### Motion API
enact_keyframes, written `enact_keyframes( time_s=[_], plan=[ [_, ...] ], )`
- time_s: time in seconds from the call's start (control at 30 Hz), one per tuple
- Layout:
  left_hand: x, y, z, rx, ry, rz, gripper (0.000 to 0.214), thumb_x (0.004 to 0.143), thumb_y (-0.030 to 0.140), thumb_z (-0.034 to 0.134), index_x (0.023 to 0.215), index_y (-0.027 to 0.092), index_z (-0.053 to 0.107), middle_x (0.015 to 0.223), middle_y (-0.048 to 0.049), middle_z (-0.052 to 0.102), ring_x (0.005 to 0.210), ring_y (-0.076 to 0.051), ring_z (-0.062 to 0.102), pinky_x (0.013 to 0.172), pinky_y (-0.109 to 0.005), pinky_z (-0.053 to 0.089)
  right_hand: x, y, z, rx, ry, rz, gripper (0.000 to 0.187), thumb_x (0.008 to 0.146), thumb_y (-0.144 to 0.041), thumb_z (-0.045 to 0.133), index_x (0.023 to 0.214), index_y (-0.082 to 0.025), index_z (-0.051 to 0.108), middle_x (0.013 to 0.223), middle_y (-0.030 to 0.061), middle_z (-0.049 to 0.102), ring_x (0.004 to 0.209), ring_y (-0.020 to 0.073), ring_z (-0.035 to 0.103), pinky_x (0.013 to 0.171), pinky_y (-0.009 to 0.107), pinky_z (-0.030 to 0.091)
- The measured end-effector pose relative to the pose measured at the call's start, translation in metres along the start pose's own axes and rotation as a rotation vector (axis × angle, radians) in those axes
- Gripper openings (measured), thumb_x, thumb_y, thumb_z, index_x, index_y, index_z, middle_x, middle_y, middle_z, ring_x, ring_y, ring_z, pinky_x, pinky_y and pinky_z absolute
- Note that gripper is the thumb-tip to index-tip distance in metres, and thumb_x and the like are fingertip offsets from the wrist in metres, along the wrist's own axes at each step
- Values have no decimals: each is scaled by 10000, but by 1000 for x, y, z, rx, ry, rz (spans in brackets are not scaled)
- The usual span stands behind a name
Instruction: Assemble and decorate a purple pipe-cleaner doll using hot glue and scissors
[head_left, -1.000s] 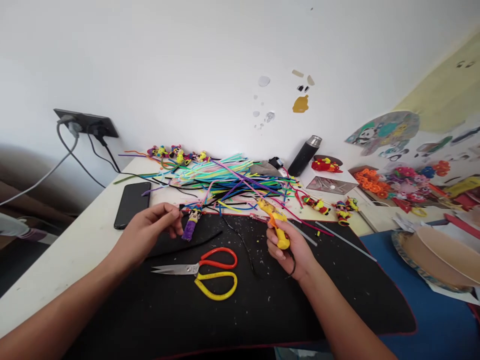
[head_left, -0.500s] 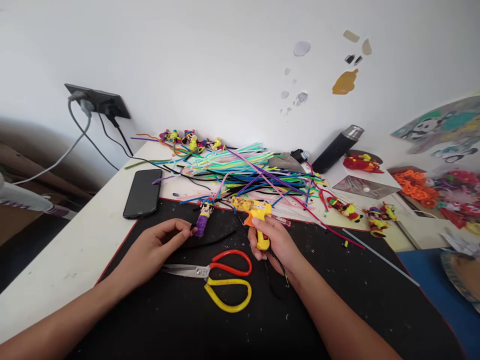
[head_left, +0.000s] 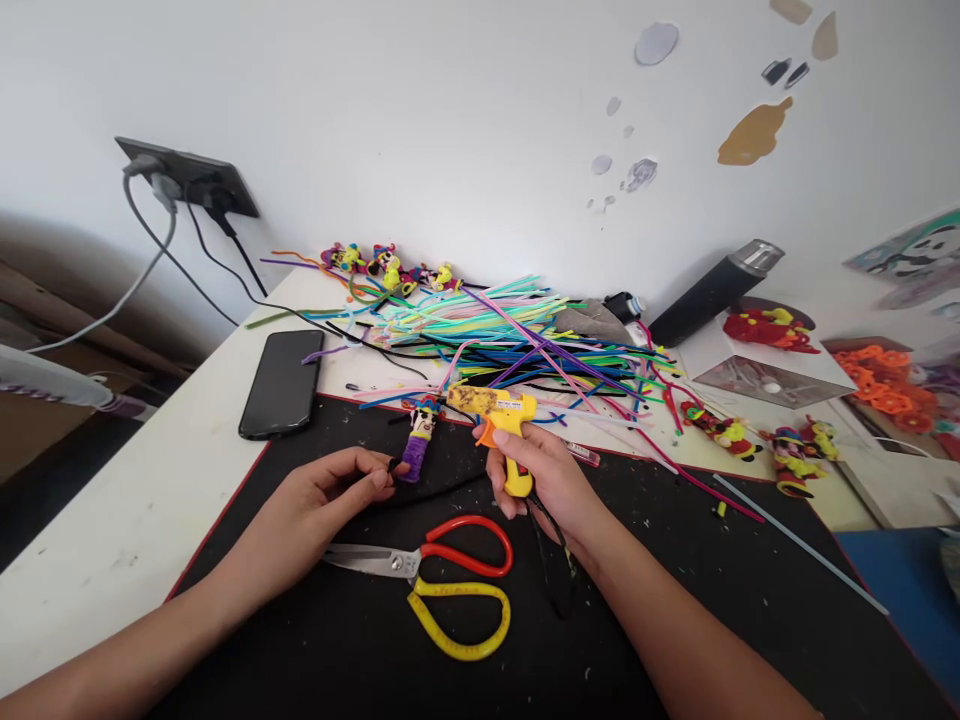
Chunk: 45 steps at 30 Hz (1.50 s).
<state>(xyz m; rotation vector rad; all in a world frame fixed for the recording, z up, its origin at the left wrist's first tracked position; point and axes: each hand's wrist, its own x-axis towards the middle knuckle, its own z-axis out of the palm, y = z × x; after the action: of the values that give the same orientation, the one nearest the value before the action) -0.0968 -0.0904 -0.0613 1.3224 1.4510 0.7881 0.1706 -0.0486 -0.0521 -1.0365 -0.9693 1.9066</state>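
Note:
My right hand (head_left: 536,465) is wrapped around a yellow hot glue gun (head_left: 517,440), with fingers by its orange trigger. The gun's stained nozzle points left, just right of a small doll's head. That doll (head_left: 415,455), with a purple fuzzy body and a blue-and-red hat, lies on the black mat (head_left: 300,640). Beside its lower end, my left hand (head_left: 337,490) pinches a small black fuzzy piece (head_left: 392,467), mostly covered by the fingertips. Between my hands lie scissors (head_left: 412,565) with one red and one yellow handle, blades pointing left. A black pipe cleaner (head_left: 442,490) lies behind them.
A heap of coloured pipe cleaners (head_left: 517,340) spreads along the wall. A phone (head_left: 281,385) lies at left, below a power outlet (head_left: 187,178) with cables. Finished dolls (head_left: 390,268) sit at the back, others (head_left: 795,460) at right, near a dark flask (head_left: 712,290).
The view has shifted a little. The glue gun has moved left, bringing its nozzle closer to the doll's head. My left hand keeps its pinch near the doll's lower end.

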Motion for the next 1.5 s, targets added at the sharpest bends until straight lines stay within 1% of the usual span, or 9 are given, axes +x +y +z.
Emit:
enact_keyframes(
  time_s=[0.1,0.23,0.37,0.53,0.67,0.83,1.07,1.3,1.5],
  plan=[
    [-1,-1,1,-62,-22,-34,480,812,715,736,777,237,755,1075,-108,814,996,-332,757,868,-409,637,5,3,5,31,-6,-14,413,894,-516,755,1059,-146,676,622,-33,633,375,83,516,351,185,253],
    [-3,-4,-3,-10,-25,8,441,854,683,711,780,252,764,1115,-106,820,1077,-348,752,907,-409,635,2,10,5,70,-2,-33,394,916,-529,739,1008,-155,659,600,-44,598,359,59,434,369,194,211],
    [-8,0,-6,98,-1,153,343,920,586,670,821,272,768,1108,-86,820,1047,-316,756,902,-382,628,-6,17,2,83,-28,-5,403,910,-540,751,991,-159,649,576,-50,575,376,52,364,386,201,211],
    [-4,5,-4,231,-100,377,193,980,390,628,886,283,758,1139,-74,801,1080,-273,729,936,-366,606,-10,18,2,34,-31,9,428,919,-558,741,1027,-149,678,572,-49,553,413,61,338,398,209,201],
    [4,-3,-3,326,-131,467,155,981,312,613,944,276,758,1146,-85,799,1128,-271,703,954,-365,600,-12,18,1,-104,-11,32,512,909,-632,730,1048,-140,691,579,-39,556,450,78,356,407,217,196],
    [5,-19,-4,380,-119,526,168,975,244,606,1023,291,760,1200,-80,794,1186,-275,681,991,-381,594,-14,18,1,-286,96,3,573,883,-721,708,985,-158,684,561,-32,556,502,109,409,462,236,283],
    [4,-19,-3,381,-117,606,159,954,193,622,1016,297,726,1197,-60,802,1169,-259,695,953,-342,604,-16,21,5,-427,202,8,610,863,-802,642,798,-195,641,549,4,565,535,156,483,528,281,391],
    [5,-16,-4,385,-124,577,159,949,195,617,989,290,738,1193,-78,809,1144,-277,715,936,-362,621,-21,28,6,-774,203,-180,498,1023,-537,548,633,-233,502,536,2,508,528,161,464,530,305,337],
    [4,-15,-3,351,-127,565,167,938,195,627,989,309,739,1173,-60,815,1139,-273,719,919,-358,632,-21,28,5,-847,206,-204,484,1043,-488,519,632,-238,471,542,1,487,518,161,434,522,311,318]
  ],
)
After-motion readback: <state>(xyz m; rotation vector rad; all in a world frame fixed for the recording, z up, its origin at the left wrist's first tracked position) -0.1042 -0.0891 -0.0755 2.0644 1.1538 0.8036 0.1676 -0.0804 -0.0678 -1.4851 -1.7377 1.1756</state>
